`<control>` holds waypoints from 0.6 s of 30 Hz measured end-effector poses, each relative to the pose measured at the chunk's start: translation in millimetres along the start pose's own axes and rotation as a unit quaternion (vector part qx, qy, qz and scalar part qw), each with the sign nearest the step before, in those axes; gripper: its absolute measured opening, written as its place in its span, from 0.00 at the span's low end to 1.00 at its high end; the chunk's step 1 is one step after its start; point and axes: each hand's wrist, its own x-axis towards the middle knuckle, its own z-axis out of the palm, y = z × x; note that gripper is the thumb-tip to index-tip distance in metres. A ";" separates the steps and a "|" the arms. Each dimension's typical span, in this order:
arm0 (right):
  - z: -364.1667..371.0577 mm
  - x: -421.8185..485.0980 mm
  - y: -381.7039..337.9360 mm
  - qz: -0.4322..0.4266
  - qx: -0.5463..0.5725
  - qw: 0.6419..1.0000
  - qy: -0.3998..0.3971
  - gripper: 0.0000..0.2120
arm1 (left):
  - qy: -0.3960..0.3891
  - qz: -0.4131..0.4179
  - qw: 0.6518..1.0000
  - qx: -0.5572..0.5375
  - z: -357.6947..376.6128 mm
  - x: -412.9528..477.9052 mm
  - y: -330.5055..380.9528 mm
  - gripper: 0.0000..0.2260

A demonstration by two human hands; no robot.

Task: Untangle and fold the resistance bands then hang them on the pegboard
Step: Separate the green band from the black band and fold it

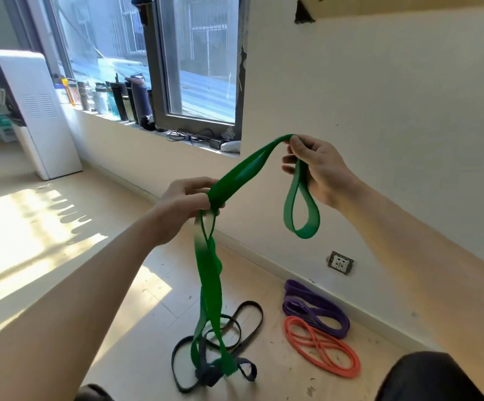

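Both of my hands hold a wide green resistance band [242, 170] in the air. My left hand [184, 205] pinches it at mid-length, and long strands hang from there down to the floor. My right hand [319, 166] grips it higher and to the right, with a short loop dangling below the fingers. On the floor the green strands run into a black band [249, 322], still tangled with it. A folded purple band [316, 309] and a coiled orange band [321, 347] lie apart near the wall. A corner of the pegboard [408, 4] shows at the top right.
A window sill [159, 131] with several bottles and cables runs along the left wall. A white appliance [35, 111] stands in the far left corner. A wall socket [340, 263] sits low on the right wall. My knees show at the bottom edge.
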 end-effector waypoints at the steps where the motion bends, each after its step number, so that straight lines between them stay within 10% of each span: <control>1: -5.0 2.7 1.6 0.004 -0.009 1.000 0.004 0.10 | 0.003 0.006 1.000 -0.028 0.3 -0.5 4.2 0.20; 8: -36.3 -8.3 46.4 0.096 -0.022 0.994 -0.035 0.11 | -0.016 -0.006 0.989 -0.147 9.6 -1.7 5.1 0.20; 18: -27.5 -48.5 71.5 0.179 -0.196 0.918 -0.294 0.21 | -0.065 -0.049 0.975 -0.207 30.4 1.9 -3.2 0.18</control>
